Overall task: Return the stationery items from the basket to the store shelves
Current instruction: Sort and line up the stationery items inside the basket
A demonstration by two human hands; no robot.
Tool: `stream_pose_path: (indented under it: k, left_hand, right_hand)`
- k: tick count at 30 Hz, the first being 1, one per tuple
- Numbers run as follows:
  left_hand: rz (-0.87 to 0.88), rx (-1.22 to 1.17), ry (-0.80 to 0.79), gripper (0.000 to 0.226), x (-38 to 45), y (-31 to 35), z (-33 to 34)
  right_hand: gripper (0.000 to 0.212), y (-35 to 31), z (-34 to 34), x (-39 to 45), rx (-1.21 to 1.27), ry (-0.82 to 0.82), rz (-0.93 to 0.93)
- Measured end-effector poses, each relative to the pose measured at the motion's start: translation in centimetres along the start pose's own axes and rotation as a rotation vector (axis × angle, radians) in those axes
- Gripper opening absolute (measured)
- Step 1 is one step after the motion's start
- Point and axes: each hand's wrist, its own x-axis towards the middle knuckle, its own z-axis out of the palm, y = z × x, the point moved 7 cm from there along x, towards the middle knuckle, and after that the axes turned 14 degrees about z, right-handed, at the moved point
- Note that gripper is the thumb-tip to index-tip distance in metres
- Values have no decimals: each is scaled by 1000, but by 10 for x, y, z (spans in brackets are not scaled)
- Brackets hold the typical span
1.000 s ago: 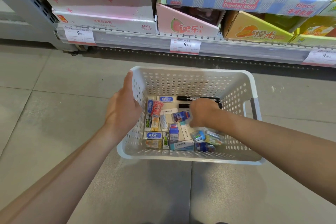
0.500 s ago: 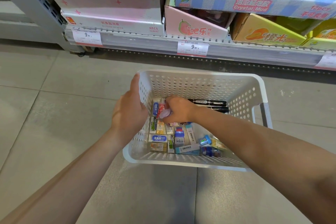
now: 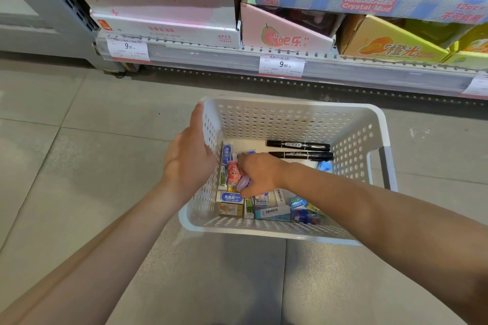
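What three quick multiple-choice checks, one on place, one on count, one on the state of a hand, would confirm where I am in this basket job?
1. Where do the black markers lie in the white basket?
A. Along the far side of its floor
B. Against the near wall
C. Outside it, on the floor tiles

2. How many black markers show?
A. One
B. Two
C. Four

3. What is the right hand doing?
A. Hanging idle outside the basket
B. Resting flat on the rim
C. Curled round a small lilac item among the erasers

Answers: 1 A, both lie side by side near the far wall. 2 B, two capped barrels are visible. 3 C, the fingers close on the lilac piece while the left hand steadies the basket's left wall.
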Motion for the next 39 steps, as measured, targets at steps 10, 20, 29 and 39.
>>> stream_pose_path:
  k: [10,20,29,39]
  left_hand:
    - [3,35,-6,73,0,2,-1]
    - [-10,45,7,73,1,-3,0]
    - [-18,60,6,72,2,-4,2]
    - [0,18,1,72,2,-6,4]
  right_hand:
    - [26,24,-25,1,508,121,106]
    - [49,21,-9,14,261,-46,126]
    - [30,23,-10,17,150,-101,83]
    - [29,30,-14,5,222,-121,86]
